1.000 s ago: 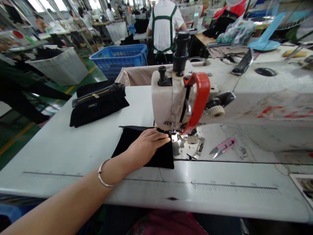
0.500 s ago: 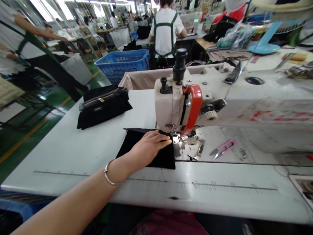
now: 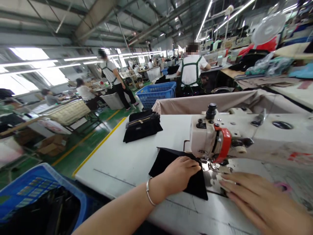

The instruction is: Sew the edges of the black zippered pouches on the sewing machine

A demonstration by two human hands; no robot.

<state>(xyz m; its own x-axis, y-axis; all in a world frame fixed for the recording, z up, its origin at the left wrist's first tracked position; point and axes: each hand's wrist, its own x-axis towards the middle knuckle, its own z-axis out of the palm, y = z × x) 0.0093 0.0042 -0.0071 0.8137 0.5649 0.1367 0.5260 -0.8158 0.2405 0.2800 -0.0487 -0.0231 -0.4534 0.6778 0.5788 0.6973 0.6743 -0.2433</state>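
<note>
A black fabric piece (image 3: 163, 160) lies on the white table, its right edge at the needle area of the sewing machine (image 3: 202, 133). My left hand (image 3: 179, 173), with a bangle at the wrist, rests flat on that fabric, fingertips close to the presser foot. Just right of the needle plate, my right hand (image 3: 256, 195) hovers with its fingers stretched out, nothing visible in it. It partly covers the pink thread snips (image 3: 283, 186). Farther left on the table sits a stack of black zippered pieces (image 3: 141, 125).
A blue crate (image 3: 45, 171) of dark items stands at the lower left. Behind the table are a fabric-lined bin (image 3: 181, 106) and another blue crate (image 3: 156, 94). One person (image 3: 192, 70) is seated beyond; another (image 3: 112, 73) stands in the aisle.
The view has swung up and left. My right hand has come into view beside the needle plate, over the snips. My left hand stays on the black fabric.
</note>
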